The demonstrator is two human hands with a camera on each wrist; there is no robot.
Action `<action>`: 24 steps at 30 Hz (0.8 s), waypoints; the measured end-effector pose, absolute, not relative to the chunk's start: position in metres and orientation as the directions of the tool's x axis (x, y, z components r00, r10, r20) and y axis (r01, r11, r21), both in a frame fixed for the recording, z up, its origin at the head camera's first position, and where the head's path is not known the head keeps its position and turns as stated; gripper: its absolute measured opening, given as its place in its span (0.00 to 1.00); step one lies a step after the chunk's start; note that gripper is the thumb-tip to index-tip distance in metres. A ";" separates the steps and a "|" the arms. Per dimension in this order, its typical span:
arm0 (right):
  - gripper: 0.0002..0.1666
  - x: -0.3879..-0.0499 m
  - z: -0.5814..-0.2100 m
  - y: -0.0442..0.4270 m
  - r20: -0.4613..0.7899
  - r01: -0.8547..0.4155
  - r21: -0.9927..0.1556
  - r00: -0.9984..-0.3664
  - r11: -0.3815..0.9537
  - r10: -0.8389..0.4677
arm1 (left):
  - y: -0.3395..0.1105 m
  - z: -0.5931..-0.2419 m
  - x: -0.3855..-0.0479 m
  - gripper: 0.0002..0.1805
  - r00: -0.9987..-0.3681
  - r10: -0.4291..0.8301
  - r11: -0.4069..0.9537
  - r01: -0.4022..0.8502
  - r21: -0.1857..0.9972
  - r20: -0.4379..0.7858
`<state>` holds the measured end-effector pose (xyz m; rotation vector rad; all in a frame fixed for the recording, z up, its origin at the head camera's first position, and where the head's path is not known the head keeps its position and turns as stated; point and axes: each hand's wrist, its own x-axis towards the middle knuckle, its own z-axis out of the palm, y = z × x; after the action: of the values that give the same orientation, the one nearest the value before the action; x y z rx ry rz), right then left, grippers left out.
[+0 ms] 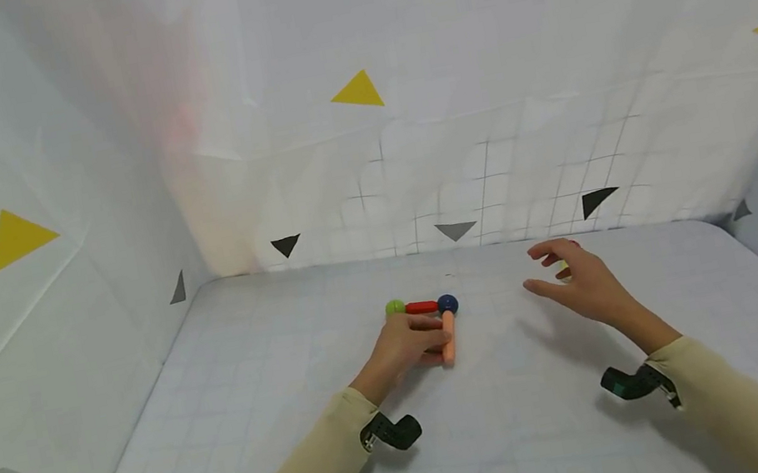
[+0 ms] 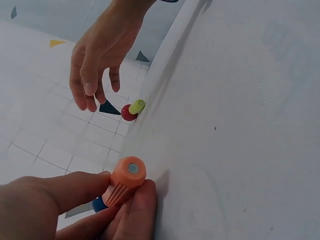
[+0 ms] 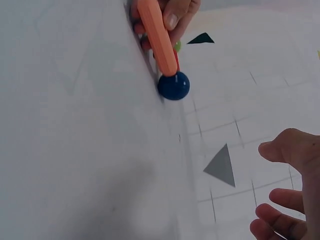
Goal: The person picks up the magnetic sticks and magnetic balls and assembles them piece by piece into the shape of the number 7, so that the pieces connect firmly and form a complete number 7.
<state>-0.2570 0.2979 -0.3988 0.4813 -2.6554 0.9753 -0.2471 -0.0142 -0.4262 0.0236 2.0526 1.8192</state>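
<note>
My left hand [image 1: 405, 343] pinches an orange rod [image 1: 449, 338] between thumb and fingers. The rod's far end meets a dark blue ball [image 1: 448, 304], from which a red rod [image 1: 422, 307] runs left to a green ball [image 1: 395, 307]. In the left wrist view the orange rod [image 2: 126, 180] shows its round end with a metal disc. My right hand [image 1: 581, 281] hovers over the table at the right, fingers spread and holding nothing. Partly hidden behind it are a yellow-green rod [image 2: 137, 106] and a red ball [image 2: 129, 112], touching each other.
A white sheet with yellow, black and grey triangles and a line grid [image 1: 491, 183] stands behind the table [image 1: 520, 431]. Further sheets close off the left and right sides. A dark strap device sits at each wrist.
</note>
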 end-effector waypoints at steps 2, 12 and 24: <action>0.31 -0.258 -0.400 0.302 0.349 -0.379 -0.574 -0.915 0.726 -0.201 | -0.014 -0.426 -0.247 0.21 -0.922 0.266 0.158 -0.245 0.957 -0.280; 0.28 -0.264 -0.406 0.322 0.347 -0.330 -0.553 -0.926 0.765 -0.148 | -0.016 -0.425 -0.248 0.20 -0.922 0.257 0.183 -0.247 0.952 -0.289; 0.24 -0.271 -0.416 0.350 0.328 -0.282 -0.558 -0.939 0.781 -0.105 | -0.017 -0.423 -0.247 0.22 -0.931 0.279 0.142 -0.201 0.969 -0.234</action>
<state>-0.2710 0.3499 -0.4157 0.2989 -2.6941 0.9083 -0.2470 -0.0175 -0.4229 0.0755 2.0677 1.8454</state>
